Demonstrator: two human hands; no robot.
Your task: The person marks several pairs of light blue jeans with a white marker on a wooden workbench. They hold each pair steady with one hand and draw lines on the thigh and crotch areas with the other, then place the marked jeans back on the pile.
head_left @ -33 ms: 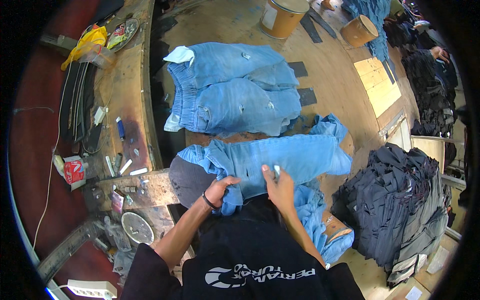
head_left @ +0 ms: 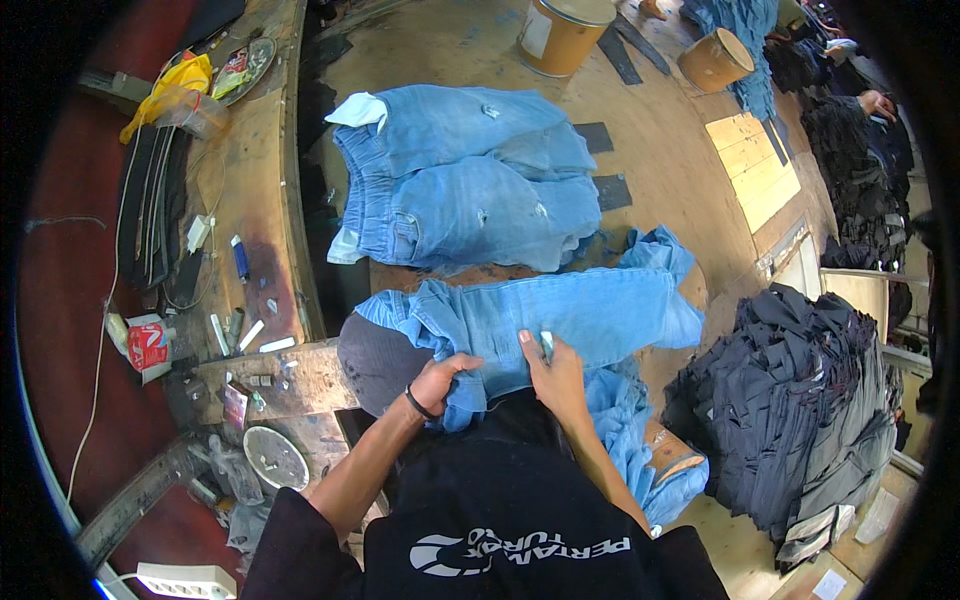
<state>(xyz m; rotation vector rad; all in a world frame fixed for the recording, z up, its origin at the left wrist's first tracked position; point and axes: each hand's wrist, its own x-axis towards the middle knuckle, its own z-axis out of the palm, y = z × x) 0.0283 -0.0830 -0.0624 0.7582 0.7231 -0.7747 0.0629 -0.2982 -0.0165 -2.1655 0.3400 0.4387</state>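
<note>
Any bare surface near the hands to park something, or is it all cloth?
Bare patches: wooden floor between the folded jeans stack and the two drums; a small strip between that stack and the spread jeans. Crowded: the side bench and around the dark garment pile. Both the left hand and right hand press cloth.

Light-blue denim jeans (head_left: 560,315), spread flat across work surface, long axis running approx 9 to 3 o'clock. Waistband end at 9 o'clock side, bunched and folded over; leg end at 3 o'clock, crumpled upward. Faded wash, seams visible. Near edge at 6 o'clock gripped and pressed by both hands. Small pale chalk-like piece (head_left: 546,343) resting on fabric at mid-lower edge.
</note>
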